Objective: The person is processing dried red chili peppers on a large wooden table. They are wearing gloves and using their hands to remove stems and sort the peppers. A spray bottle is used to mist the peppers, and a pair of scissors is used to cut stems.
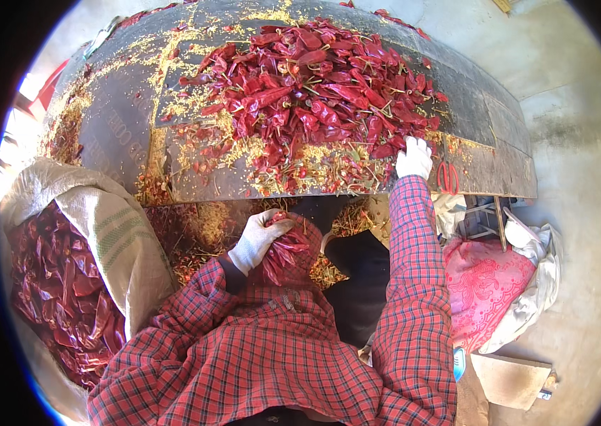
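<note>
My left hand (260, 238), in a white work glove, holds a bunch of dried red chili peppers (284, 255) over my lap, their tips hanging down. My right hand (415, 158), also in a white glove, reaches to the lower right edge of a large heap of dried red chili peppers (321, 90) on the table. Its fingertips are beside the peppers; whether they grip one cannot be told. Red-handled scissors (448, 177) lie just right of this hand, near the table's front edge. Yellow seeds and pepper scraps (305, 170) are spread along the front of the heap.
At the left stands an open woven sack (135, 255) filled with dried red peppers (71, 298). The dark tabletop (114, 133) bears scattered seeds. Right of me are a pink patterned cloth (486, 287), a white sack (540, 298) and a cardboard piece (510, 378). Debris lies beneath the table.
</note>
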`<state>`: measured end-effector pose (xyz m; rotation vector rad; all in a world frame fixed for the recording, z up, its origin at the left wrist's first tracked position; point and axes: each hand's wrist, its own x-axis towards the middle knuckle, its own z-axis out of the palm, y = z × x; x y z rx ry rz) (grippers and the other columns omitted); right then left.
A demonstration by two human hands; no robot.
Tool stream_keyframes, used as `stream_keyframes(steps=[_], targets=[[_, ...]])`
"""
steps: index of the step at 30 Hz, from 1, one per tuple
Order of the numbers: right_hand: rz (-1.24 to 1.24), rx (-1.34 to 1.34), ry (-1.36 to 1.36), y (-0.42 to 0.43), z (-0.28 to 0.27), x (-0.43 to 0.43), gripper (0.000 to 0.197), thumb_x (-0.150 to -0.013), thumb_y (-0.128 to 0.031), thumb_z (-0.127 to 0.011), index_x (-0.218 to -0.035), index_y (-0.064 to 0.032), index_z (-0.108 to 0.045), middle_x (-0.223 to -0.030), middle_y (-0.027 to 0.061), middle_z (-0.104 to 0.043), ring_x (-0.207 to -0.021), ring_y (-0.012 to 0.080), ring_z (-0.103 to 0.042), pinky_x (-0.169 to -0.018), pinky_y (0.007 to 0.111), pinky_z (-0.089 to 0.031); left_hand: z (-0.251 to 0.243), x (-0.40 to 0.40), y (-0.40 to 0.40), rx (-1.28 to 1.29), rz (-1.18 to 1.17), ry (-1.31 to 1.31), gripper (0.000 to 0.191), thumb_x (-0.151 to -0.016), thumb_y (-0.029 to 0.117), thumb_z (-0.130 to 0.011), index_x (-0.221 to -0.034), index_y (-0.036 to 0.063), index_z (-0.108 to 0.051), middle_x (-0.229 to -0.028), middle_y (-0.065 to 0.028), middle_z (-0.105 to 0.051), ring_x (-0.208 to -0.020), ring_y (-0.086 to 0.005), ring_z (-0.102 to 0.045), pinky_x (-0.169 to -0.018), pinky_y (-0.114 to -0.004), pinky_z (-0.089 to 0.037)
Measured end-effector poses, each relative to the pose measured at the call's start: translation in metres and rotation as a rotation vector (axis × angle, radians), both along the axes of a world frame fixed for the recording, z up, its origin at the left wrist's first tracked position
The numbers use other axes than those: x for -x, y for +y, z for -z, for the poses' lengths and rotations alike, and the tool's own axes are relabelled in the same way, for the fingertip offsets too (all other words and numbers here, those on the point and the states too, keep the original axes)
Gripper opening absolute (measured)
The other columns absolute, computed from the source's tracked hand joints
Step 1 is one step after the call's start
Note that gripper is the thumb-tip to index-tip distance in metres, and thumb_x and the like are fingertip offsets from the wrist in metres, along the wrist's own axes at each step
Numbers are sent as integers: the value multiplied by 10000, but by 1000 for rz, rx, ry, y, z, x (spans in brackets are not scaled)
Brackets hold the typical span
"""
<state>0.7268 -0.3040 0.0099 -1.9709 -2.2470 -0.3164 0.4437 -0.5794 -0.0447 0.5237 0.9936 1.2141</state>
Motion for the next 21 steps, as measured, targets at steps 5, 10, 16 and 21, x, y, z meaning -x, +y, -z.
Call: stream_keyframes(steps=[5, 10, 16, 21], targets=[[-35, -37, 422, 6, 4, -19, 307, -814, -163, -766, -1094, -90, -663, -1094, 110, -678, -1014, 288, -639, -894, 410, -511, 0, 1, 1, -11, -3, -32, 155, -917, 49, -688, -1055, -20, -676, -949, -16, -690, -834, -84, -627, -810, -262, -521], [-12, -115, 804, -33, -11, -2, 241, -802, -86, -781, -1005, -23, -666, -908, 118, -720, -801, 223, -685, -746, 347, -543, -2, -5, 5, -4, 12, -30, 153, -915, 46, -692, -1052, -23, -682, -945, -7, -687, -821, -71, -618, -800, -245, -517], [-298, -91, 669, -142, -30, 60, 155, -810, -81, -770, -939, -38, -696, -889, 112, -701, -769, 216, -661, -691, 337, -525, -11, -19, 11, -2, 63, 61, 162, -910, 29, -702, -1063, -22, -688, -956, 5, -682, -864, -57, -606, -804, -229, -507], [-618, 142, 714, -233, -19, 96, 192, -752, -30, -753, -925, -49, -674, -987, 96, -692, -864, 274, -678, -753, 364, -548, -1, -18, 7, -88, 105, 95, 339, -923, 190, -725, -1177, -15, -633, -1020, -15, -678, -926, -81, -597, -840, -265, -510]])
